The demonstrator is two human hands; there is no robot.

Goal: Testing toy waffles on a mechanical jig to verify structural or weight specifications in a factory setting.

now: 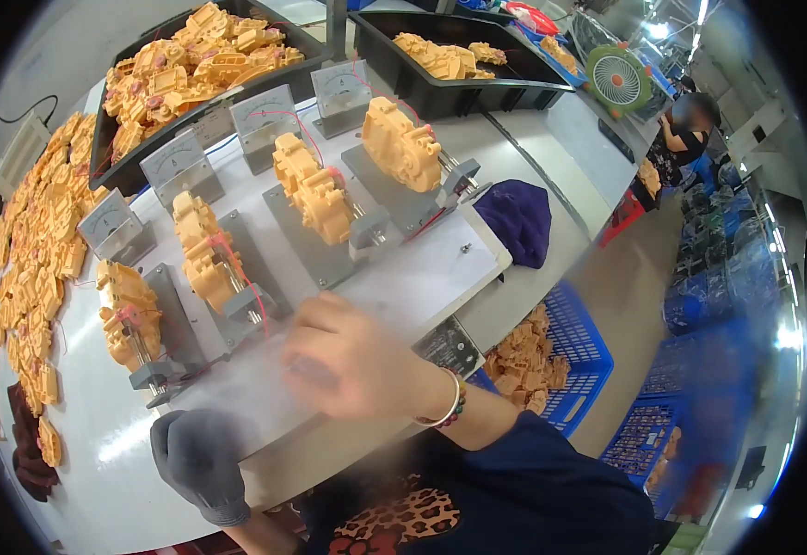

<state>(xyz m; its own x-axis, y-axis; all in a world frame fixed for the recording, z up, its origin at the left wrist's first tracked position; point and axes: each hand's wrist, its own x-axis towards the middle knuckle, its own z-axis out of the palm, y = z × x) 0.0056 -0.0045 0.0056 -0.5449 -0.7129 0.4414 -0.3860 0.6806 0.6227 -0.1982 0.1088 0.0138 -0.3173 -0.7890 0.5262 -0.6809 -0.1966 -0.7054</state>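
My right hand (334,356) is bare and hovers, blurred, over the front of the white work board. Its fingers are curled in, with a dark patch at them that I cannot make out. Lower left, at the board's front edge, my left hand (195,462) wears a grey glove; motion smears its fingers. Ahead of both hands stand several grey test fixtures in a row, each bearing a yellow plastic gear housing: one at the left (130,314), then another (207,252), a third (313,188), and the farthest one (401,145). Red wires run from them.
Analog meters (110,224) stand behind the fixtures. Black trays (311,65) with yellow housings sit at the back. Loose housings (29,277) cover the table's left. A purple cloth (517,222) lies right of the board. Blue crates (588,361) stand lower right; another person (690,129) sits beyond.
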